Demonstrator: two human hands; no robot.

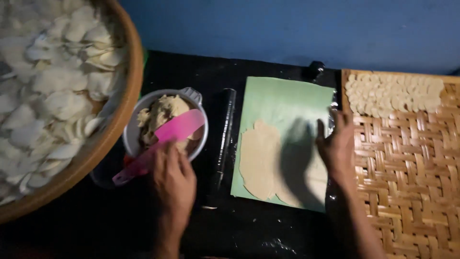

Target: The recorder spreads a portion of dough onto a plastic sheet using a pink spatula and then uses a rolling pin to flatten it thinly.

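My left hand (172,176) grips a pink flat scraper (165,139) that lies across a white bowl (135,125) of beige dough (163,111). My right hand (337,146) rests with fingers spread on the right edge of a green sheet (287,103). A thin flattened layer of beige dough (261,160) covers the lower half of that sheet. A clear rolling pin (224,139) lies upright between the bowl and the sheet on the black tabletop.
A large round woven tray (122,112) heaped with pale thin slices fills the left. A square woven bamboo mat (407,168) at the right carries rows of small pale rounds (393,93) along its far edge. A blue wall stands behind.
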